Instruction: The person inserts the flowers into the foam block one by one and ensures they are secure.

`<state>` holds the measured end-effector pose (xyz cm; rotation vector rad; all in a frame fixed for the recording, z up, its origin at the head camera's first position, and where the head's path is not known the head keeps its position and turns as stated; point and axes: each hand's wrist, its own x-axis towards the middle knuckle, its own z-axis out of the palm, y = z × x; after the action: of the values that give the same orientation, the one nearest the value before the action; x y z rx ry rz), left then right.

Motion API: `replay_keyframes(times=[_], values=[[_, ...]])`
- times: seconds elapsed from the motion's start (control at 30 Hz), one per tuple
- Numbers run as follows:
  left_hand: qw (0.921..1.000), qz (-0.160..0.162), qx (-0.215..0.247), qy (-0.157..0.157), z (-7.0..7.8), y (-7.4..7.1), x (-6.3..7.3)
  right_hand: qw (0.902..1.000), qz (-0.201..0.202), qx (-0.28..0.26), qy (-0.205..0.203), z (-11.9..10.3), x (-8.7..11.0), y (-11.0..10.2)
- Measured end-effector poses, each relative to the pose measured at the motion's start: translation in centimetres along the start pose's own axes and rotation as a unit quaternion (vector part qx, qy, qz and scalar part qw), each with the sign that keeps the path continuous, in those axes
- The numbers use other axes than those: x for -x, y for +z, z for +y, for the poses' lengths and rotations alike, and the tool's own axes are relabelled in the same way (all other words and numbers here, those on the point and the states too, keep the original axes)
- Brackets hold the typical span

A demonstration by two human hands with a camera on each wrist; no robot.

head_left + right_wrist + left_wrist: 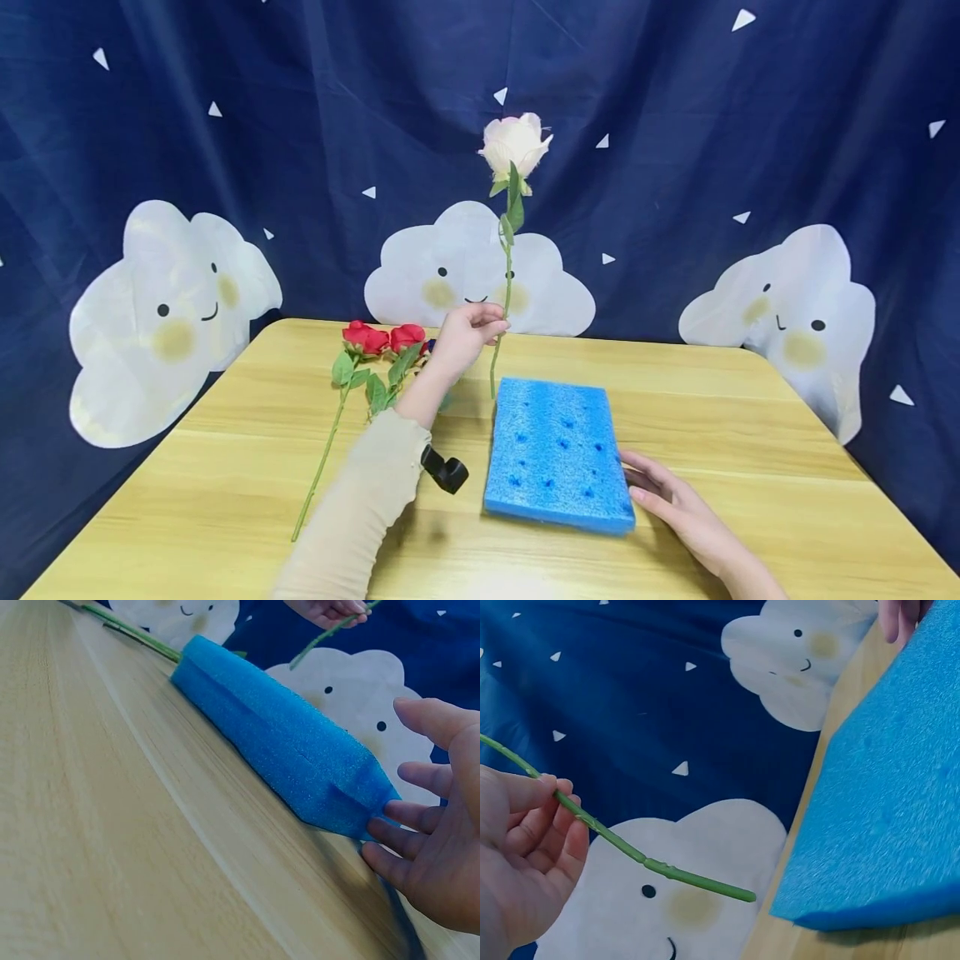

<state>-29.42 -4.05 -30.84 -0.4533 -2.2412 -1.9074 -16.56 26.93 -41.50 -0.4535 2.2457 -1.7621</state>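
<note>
A white rose (514, 148) stands nearly upright in the air, its stem pinched low down between the thumb and fingers of my left hand (467, 335). The cut end of the green stem (656, 866) points down beside the far left corner of a blue foam block (555, 454). Several small holes dot the top of this block. At its right side is my right hand (678, 508), with fingers extended and the fingertips (382, 832) right at the block's edge; nothing is gripped in it.
Two red roses (366, 337) with long green stems lie on the wooden table (720, 400) to the left, partly behind my left forearm. A black wrist strap piece (446, 472) sticks out from the left sleeve (360, 508). A dark blue curtain (637, 83) with clouds hangs behind.
</note>
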Motion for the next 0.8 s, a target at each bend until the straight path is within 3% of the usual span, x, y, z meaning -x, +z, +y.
replay_keyframes(times=[0.4,0.8], values=[[0.9998,-0.016,0.012,0.003,-1.4,3.3,-0.4,1.0,-0.005,-0.003,0.008,0.0,-0.1,0.0],[0.9994,-0.018,0.026,0.013,-1.1,4.7,0.2,1.0,-0.001,-0.004,0.001,0.1,0.0,0.1]])
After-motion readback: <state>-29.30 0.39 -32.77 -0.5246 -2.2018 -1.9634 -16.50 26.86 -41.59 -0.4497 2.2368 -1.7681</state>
